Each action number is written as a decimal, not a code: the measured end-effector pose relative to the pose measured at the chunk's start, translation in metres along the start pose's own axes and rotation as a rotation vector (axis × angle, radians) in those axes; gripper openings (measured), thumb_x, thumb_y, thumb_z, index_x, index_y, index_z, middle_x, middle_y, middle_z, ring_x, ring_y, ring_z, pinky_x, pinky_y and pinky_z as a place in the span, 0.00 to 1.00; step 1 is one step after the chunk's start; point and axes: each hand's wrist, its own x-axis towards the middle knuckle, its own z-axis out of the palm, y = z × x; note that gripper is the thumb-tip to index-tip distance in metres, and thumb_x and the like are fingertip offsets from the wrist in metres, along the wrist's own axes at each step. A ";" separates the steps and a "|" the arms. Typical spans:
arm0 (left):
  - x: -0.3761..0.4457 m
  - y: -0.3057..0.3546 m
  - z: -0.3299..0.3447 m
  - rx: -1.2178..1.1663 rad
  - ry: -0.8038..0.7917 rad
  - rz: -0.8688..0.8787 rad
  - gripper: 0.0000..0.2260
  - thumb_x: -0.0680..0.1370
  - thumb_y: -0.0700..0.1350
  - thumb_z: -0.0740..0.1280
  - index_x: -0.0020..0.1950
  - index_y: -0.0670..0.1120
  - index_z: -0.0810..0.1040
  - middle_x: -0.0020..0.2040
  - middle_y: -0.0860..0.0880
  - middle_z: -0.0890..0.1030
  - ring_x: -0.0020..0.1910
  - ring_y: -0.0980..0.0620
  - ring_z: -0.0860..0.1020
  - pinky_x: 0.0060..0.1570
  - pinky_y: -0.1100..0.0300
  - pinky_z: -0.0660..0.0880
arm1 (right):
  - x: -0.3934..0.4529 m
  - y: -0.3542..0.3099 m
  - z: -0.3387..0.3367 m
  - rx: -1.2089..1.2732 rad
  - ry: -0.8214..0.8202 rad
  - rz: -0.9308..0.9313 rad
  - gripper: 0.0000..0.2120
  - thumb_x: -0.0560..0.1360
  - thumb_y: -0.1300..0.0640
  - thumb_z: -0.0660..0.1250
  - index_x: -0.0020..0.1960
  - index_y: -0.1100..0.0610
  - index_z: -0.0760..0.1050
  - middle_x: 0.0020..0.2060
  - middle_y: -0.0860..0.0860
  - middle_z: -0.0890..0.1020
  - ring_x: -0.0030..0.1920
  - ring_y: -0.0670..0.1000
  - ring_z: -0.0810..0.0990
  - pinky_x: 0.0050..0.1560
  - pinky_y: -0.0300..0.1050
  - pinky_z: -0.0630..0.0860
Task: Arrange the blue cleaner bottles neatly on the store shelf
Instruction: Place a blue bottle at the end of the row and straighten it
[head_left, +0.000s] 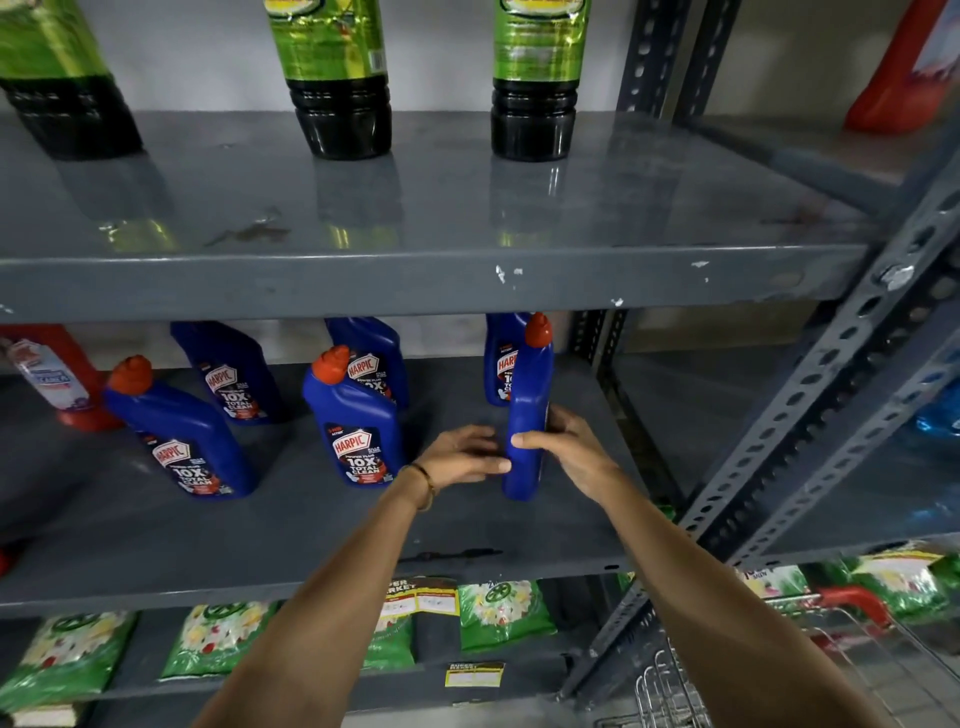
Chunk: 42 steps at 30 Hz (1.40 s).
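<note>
Both hands (519, 452) (fingers wrapped) — blue bottle (529, 415), upright

Six blue plastic cleaner bottles with angled necks stand upright on the grey metal middle shelf (311, 525). The blue bottle with an orange-red cap nearest the shelf's right end (529, 410) is turned edge-on, its label hidden, at about 3 o'clock from the shelf's middle. Directly behind it, at 12 o'clock, a second labelled blue bottle (500, 358) is half covered. The front centre bottle (356, 421) and front left bottle (182, 431) face forward, red-capped, labels showing. Behind them, toward 12 o'clock, stand the rear centre bottle (371, 358) and rear left bottle (228, 371), necks cut off above.
</note>
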 end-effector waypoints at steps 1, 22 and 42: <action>-0.001 -0.002 -0.003 -0.017 -0.039 -0.042 0.28 0.69 0.39 0.73 0.67 0.43 0.67 0.61 0.45 0.75 0.59 0.49 0.75 0.59 0.57 0.74 | -0.001 0.001 -0.001 0.036 -0.044 0.017 0.19 0.57 0.56 0.77 0.47 0.53 0.80 0.42 0.48 0.85 0.47 0.49 0.83 0.47 0.42 0.77; 0.023 0.005 0.054 0.097 0.580 0.078 0.29 0.55 0.46 0.81 0.49 0.46 0.70 0.49 0.46 0.78 0.45 0.48 0.76 0.44 0.55 0.76 | -0.007 -0.004 -0.025 0.368 -0.027 0.057 0.20 0.76 0.59 0.59 0.68 0.53 0.68 0.58 0.50 0.80 0.58 0.51 0.79 0.48 0.43 0.79; 0.018 -0.018 0.058 0.145 0.596 0.039 0.21 0.68 0.49 0.74 0.53 0.38 0.74 0.53 0.39 0.80 0.51 0.42 0.78 0.50 0.53 0.75 | -0.006 0.021 -0.021 0.244 0.221 0.333 0.14 0.76 0.48 0.61 0.58 0.54 0.73 0.55 0.53 0.77 0.60 0.52 0.74 0.63 0.48 0.67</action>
